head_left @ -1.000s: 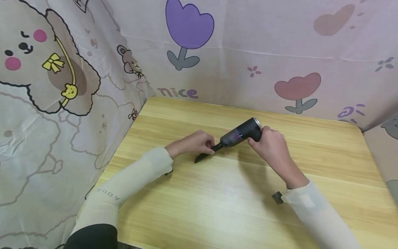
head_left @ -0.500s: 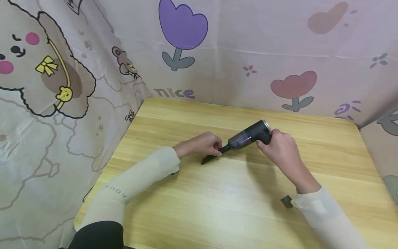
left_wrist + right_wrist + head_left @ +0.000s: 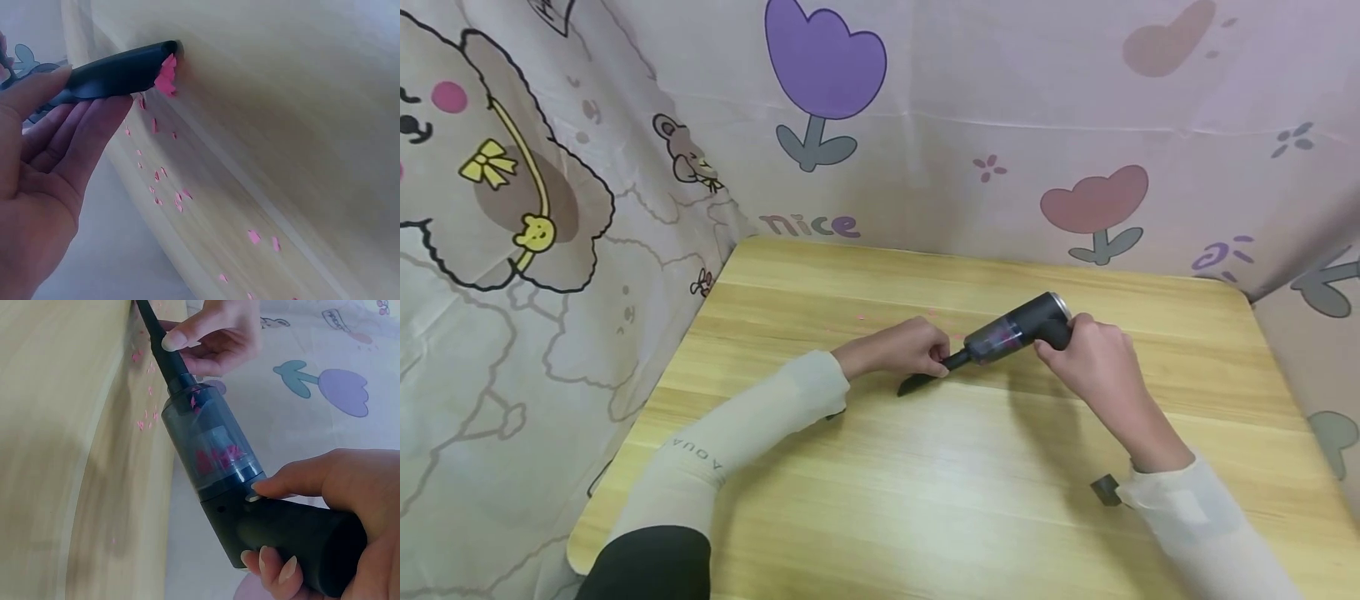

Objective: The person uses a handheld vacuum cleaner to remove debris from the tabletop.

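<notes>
A black handheld vacuum cleaner (image 3: 1039,320) with a clear dust cup (image 3: 209,440) is held low over the wooden table, tilted with its nozzle down to the left. My right hand (image 3: 1097,358) grips the handle; in the right wrist view its thumb lies at a small button (image 3: 253,497). My left hand (image 3: 917,346) pinches the flat nozzle (image 3: 115,74) between thumb and fingers. A bunched pink scrap (image 3: 165,76) sits at the nozzle's mouth. More pink bits (image 3: 219,459) show inside the dust cup.
Small pink paper-like scraps (image 3: 253,237) lie scattered over the table (image 3: 925,500), mostly toward its far side. A printed curtain (image 3: 925,167) hangs along the back and left edges. Dark square pieces (image 3: 1107,490) show beside the sleeves' cuffs.
Both hands have moved right across the table with the vacuum cleaner, keeping their holds. The head view has shifted slightly. Pink scraps behind the left hand show more plainly.
</notes>
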{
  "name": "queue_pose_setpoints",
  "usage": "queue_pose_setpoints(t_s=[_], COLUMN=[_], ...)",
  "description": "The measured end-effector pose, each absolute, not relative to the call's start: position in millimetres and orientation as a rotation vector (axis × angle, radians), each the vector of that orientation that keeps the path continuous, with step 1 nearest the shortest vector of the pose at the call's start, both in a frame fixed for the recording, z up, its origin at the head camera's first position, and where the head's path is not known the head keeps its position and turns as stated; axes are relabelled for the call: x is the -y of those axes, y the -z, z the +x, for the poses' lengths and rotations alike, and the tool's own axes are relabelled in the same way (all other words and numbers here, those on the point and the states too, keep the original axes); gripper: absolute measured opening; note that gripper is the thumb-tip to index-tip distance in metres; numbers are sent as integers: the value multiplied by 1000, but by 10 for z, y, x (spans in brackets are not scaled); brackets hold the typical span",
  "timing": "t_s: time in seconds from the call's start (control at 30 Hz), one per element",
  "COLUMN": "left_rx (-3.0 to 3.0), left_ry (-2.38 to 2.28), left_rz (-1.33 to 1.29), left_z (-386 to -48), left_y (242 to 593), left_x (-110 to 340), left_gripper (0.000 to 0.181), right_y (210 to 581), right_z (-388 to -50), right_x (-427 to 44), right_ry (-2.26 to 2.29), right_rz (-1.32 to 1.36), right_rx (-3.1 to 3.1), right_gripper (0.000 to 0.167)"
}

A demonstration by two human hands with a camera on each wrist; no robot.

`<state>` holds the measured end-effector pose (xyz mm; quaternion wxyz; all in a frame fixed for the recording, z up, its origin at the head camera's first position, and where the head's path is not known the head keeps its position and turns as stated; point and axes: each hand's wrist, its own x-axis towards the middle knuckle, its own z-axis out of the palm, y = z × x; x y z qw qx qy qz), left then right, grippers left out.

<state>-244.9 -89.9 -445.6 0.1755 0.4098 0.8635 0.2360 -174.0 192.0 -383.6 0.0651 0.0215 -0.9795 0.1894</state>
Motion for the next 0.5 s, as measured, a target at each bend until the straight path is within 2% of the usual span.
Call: queue_pose_setpoints(t_s=[0.5], left_rx=[-2471], left_ry=[-657], left_rz=[1186], left_z=[-2477], left_y=[4429], left_x=[754], left_gripper=[11], right_y=[3762], right_z=[-1738], right_x=[-2012], right_ry=[-556], right_rz=[25], right_rx=[2974], right_gripper=[47])
